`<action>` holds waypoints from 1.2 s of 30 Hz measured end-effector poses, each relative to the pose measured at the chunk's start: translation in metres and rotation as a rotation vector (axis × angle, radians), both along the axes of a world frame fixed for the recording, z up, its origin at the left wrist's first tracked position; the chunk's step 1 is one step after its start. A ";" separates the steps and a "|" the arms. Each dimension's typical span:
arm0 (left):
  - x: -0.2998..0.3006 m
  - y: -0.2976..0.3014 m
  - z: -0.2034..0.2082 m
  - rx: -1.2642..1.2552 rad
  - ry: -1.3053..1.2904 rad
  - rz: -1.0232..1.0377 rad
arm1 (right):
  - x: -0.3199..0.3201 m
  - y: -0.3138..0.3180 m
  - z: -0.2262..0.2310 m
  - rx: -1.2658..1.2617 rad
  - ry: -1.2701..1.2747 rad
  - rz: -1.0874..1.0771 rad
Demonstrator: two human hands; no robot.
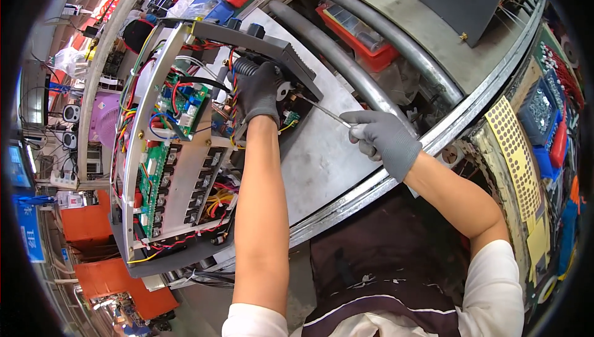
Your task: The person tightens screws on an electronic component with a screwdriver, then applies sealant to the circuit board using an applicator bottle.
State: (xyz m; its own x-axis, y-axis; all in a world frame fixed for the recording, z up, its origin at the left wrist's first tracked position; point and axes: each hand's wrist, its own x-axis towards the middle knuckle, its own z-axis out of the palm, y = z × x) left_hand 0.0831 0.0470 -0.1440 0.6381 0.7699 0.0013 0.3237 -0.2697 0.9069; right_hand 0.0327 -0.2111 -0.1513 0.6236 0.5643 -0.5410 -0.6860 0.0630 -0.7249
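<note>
Nearest, at the lower edge, are a person's dark apron (383, 244) and white sleeves (495, 287), with two bare forearms reaching forward. The right hand (390, 142), in a grey glove, has its grip closed around the end of a thin metal rod (325, 111). The elbow is bent well out to the right, which seems to let the rod slant in low over the tabletop (322, 170), its far end just beside a pale disc (283, 91).

The left hand (260, 89), gloved darker, is next to that disc, inside an open metal unit (185, 173). Its fingers curl, probably to steady the part there; the glove hides whether that grip is closed on anything.

The unit stands at the left of the tabletop, its open side turned toward the person, apparently so the arm can pass in beside the green boards (156, 179) and bundled wires (219, 204). A dark panel (272, 40) with knobs (255, 29) forms its far side.

Beyond the tabletop's right edge run two steel tubes (346, 66), with a red bin (380, 58) lying lower, between them. Farther off are an upright dark plate (442, 3) and, at the top, a blue bin (216, 10).
</note>
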 end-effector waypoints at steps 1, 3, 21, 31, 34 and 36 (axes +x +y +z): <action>0.002 -0.001 -0.003 0.054 -0.018 -0.024 | 0.003 -0.003 0.002 0.021 0.018 -0.004; 0.004 0.003 -0.010 0.048 -0.071 -0.042 | 0.004 -0.002 0.009 0.028 0.025 -0.015; -0.007 -0.010 0.001 0.169 -0.054 -0.040 | -0.004 0.025 0.069 0.108 0.064 -0.037; -0.027 -0.043 0.042 0.041 0.014 -0.165 | 0.003 0.011 0.066 0.314 0.165 -0.019; -0.027 -0.036 0.034 0.148 0.186 -0.232 | 0.003 0.015 0.062 0.284 0.164 0.003; -0.024 -0.027 0.030 0.164 0.242 -0.288 | 0.003 0.016 0.067 0.233 0.153 0.026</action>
